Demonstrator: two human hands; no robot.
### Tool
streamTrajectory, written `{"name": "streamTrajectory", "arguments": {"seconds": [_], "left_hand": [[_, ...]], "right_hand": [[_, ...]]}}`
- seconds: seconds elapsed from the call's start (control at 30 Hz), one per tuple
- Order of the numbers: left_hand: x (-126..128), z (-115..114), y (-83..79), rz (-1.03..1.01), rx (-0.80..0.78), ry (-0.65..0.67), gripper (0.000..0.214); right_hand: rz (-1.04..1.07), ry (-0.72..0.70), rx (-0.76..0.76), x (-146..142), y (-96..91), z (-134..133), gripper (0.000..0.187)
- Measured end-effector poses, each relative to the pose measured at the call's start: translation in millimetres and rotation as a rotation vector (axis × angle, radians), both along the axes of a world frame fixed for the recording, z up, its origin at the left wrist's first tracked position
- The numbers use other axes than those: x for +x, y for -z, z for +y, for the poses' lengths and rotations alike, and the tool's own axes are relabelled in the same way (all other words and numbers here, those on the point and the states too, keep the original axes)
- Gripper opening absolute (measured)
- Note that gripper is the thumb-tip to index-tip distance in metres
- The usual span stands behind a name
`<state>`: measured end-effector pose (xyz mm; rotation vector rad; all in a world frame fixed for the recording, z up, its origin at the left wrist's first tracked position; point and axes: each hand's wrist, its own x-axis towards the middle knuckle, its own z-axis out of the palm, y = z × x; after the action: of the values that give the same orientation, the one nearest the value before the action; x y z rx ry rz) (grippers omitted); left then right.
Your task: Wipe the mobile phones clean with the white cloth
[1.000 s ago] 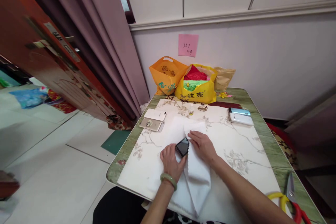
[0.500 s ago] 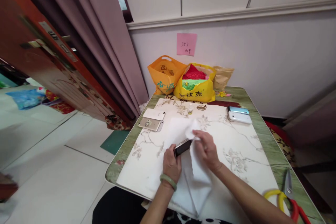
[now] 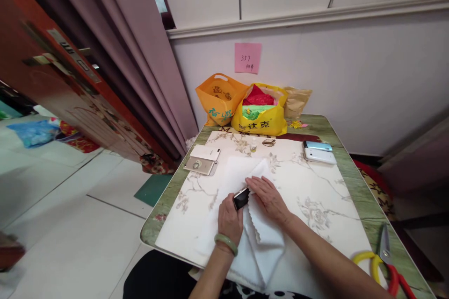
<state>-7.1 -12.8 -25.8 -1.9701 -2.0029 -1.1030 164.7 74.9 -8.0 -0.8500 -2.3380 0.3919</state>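
My left hand (image 3: 230, 219), with a green bangle at the wrist, is closed round one end of a dark-screened mobile phone (image 3: 241, 199). The phone is tilted above a white cloth (image 3: 242, 167) spread on the table. Over the phone's far end lies my right hand (image 3: 269, 197), fingers stretched out flat against a folded-over part of the cloth. That end of the phone is hidden under the fingers and cloth. The cloth's scalloped edge hangs down below my right hand toward the table's front.
Left of the cloth lie a white phone (image 3: 205, 152) and a gold phone (image 3: 199, 166). A blue phone (image 3: 317, 145) and a white-backed phone (image 3: 319, 155) lie at right. Scissors (image 3: 384, 257) rest near the front right corner. A small bottle (image 3: 253, 145) and bags (image 3: 259, 119) stand farther back.
My right hand has gone from pinching a raised cloth corner to lying flat over the phone's far end. The cloth now covers more of that end. My left hand keeps its hold.
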Motion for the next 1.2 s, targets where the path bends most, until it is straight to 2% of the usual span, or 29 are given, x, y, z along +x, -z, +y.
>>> {"name": "streamTrajectory", "arguments": {"seconds": [0.1, 0.2, 0.3, 0.43, 0.53, 0.63, 0.73, 0.83, 1.0, 1.2], "left_hand": [[0, 0, -2.1, 0.022, 0.01, 0.01, 0.042], [-1, -1, -2.4, 0.022, 0.009, 0.024, 0.038], [-1, -1, -0.8, 0.01, -0.002, 0.026, 0.037], [-5, 0, -6.1, -0.104, -0.065, 0.047, 0.043], [-9, 4, -24.6, -0.326, -0.25, 0.141, 0.049], [-9, 13, -50.4, -0.62, -0.494, 0.25, 0.024], [-2, 26, -70.2, -0.87, -0.673, 0.345, 0.021], [9, 38, -78.6, -0.95, -0.78, 0.416, 0.022], [23, 46, -77.7, -0.795, -0.593, 0.318, 0.03], [23, 47, -72.0, -0.911, -0.554, 0.24, 0.043]], "right_hand": [[0.137, 0.116, -0.051, 4, 11.5, 4, 0.055], [0.27, 0.203, -0.209, 10, 19.2, 10, 0.055], [0.326, 0.198, -0.388, 16, 18.6, 18, 0.053], [0.404, 0.149, -0.59, 21, 5.5, 27, 0.044], [0.515, 0.103, -0.732, 21, -10.0, 31, 0.042], [0.642, 0.047, -0.865, 19, -26.7, 35, 0.042], [0.744, -0.006, -0.998, 15, -41.4, 38, 0.042], [0.754, -0.039, -1.032, 10, -51.5, 39, 0.041], [0.678, -0.096, -1.058, 3, -56.4, 33, 0.041], [0.716, 0.03, -0.985, -3, -51.7, 26, 0.042]]}}
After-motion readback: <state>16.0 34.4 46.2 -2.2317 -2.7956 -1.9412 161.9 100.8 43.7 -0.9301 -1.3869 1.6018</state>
